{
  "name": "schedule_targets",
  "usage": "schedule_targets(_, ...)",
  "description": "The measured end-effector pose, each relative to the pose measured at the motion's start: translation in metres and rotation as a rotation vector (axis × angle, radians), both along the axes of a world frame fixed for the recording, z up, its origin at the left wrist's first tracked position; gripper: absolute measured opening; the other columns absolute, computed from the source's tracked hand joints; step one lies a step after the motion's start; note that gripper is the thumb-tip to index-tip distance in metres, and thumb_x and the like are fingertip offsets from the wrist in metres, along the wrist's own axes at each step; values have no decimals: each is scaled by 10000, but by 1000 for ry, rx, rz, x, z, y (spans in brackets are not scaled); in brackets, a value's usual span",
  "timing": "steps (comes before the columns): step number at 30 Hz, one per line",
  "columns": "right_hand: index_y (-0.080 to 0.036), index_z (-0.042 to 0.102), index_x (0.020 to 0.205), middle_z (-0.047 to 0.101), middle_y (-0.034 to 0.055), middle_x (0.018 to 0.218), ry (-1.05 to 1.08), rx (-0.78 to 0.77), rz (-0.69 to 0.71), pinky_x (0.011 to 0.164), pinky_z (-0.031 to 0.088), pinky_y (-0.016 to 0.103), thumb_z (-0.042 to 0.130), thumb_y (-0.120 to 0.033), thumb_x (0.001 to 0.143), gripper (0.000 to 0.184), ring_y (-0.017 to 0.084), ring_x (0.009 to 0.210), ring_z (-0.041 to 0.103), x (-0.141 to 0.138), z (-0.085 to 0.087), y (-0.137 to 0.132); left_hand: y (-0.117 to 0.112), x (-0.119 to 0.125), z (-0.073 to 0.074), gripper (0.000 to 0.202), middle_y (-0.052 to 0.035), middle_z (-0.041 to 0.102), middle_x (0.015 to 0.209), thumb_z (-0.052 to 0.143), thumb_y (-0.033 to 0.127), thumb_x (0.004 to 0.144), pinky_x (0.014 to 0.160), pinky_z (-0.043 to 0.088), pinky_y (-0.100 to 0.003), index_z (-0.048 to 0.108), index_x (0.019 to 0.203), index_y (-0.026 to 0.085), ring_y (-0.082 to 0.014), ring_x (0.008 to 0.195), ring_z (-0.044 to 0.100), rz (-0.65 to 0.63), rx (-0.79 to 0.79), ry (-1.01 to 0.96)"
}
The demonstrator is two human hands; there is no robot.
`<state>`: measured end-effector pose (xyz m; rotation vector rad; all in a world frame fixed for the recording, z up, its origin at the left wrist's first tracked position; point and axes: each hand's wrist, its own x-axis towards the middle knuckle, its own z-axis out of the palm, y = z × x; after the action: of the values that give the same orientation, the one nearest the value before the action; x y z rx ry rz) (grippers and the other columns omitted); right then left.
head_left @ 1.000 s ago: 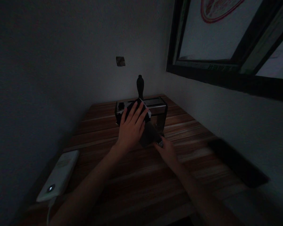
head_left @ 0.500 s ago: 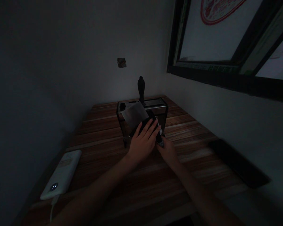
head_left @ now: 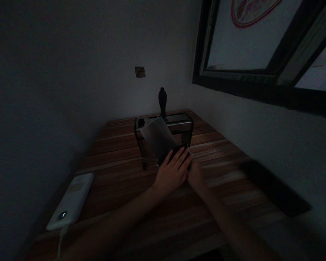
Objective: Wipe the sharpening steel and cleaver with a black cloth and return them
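A cleaver with a wide grey blade (head_left: pixel 158 138) leans up and to the left in front of a metal knife rack (head_left: pixel 185 125). My left hand (head_left: pixel 173 171) lies over a dark cloth (head_left: pixel 180 149) and presses it on the blade's lower end, fingers together and pointing up-right. Right beside it, my right hand (head_left: pixel 196 176) is closed around the cleaver's handle, which is mostly hidden. The two hands touch. The room is very dark.
A black handle (head_left: pixel 162 101) sticks up from the rack's back slot. A white power bank (head_left: pixel 70 201) with a cable lies at the wooden table's (head_left: pixel 141 217) left edge. A dark flat object (head_left: pixel 274 188) lies on the right by the wall, under a window frame (head_left: pixel 260 87).
My left hand slid the cloth down the blade from its upper end to near the handle, uncovering the grey blade. My right hand stayed almost still.
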<state>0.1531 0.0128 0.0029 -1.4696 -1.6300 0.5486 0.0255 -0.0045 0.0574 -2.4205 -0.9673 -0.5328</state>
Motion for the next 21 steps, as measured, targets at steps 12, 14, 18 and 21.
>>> schedule_targets(12,-120,612,943,671,127,799,-36,-62,-22,542,443,240,428,-128,692,311,197,693,621,-1,4,1,2,-4,7,507,-32,215,1412,356,275,841,1059,179,-408,249,1329,187,-181,1301,156,-13,-8,6)
schedule_targets(14,-124,617,921,670,118,778,-57,-53,-39,548,436,238,440,-137,687,293,195,695,617,-1,5,0,4,-5,11,506,-25,217,1411,362,280,841,1063,170,-411,249,1329,203,-179,1302,155,-7,-11,6)
schedule_targets(18,-133,596,958,665,100,797,-54,-20,-26,577,436,263,473,-198,698,295,200,698,609,-2,9,-1,7,-10,21,503,-16,230,1407,372,272,840,1068,159,-406,254,1326,225,-174,1301,160,12,-1,-22)
schedule_targets(21,-149,570,1017,659,82,819,-34,-13,-7,606,439,275,491,-242,713,328,194,712,604,-3,11,-2,11,-14,29,486,-14,236,1405,361,249,846,1068,158,-406,268,1322,225,-174,1299,167,26,9,-59)
